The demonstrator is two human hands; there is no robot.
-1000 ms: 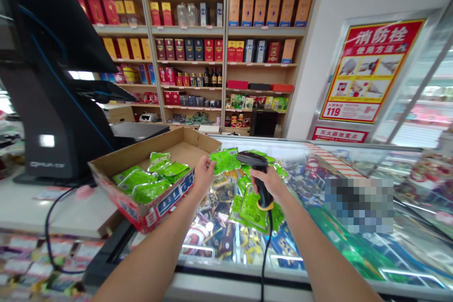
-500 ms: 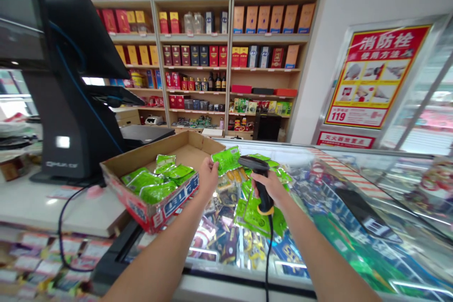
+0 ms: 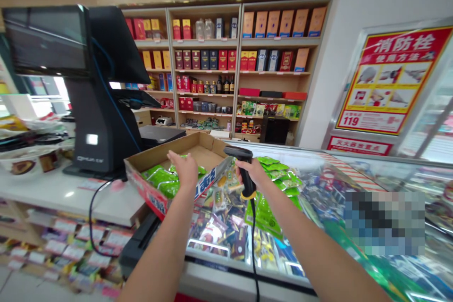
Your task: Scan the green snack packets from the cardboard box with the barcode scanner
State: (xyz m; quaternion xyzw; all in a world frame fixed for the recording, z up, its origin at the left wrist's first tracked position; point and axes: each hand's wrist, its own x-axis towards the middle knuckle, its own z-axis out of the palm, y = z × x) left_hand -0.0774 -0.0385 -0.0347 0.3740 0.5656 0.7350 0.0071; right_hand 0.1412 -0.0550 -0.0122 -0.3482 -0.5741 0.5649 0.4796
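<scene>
My left hand (image 3: 184, 168) is over the cardboard box (image 3: 201, 144), its fingers apart and no packet visibly gripped. Green snack packets (image 3: 155, 175) lie inside the box under and beside it; the hand hides some of them. In my right hand (image 3: 252, 172) is a black barcode scanner (image 3: 244, 163) with a yellow ring at its base, held upright by the handle. Its cord (image 3: 254, 245) hangs down over the counter's front edge. More green packets (image 3: 267, 214) lie in a loose pile on the glass countertop, just right of the scanner.
A dark point-of-sale terminal (image 3: 106, 118) stands on the white counter (image 3: 71, 193) at left. Below the glass top lie many packaged goods (image 3: 219, 231). Shelves of boxes and bottles (image 3: 205, 61) line the back, and a red-yellow poster (image 3: 392, 80) hangs at right.
My left hand has moved left from beside the scanner to the box, and the green packet it held is out of its fingers. The view has turned slightly left.
</scene>
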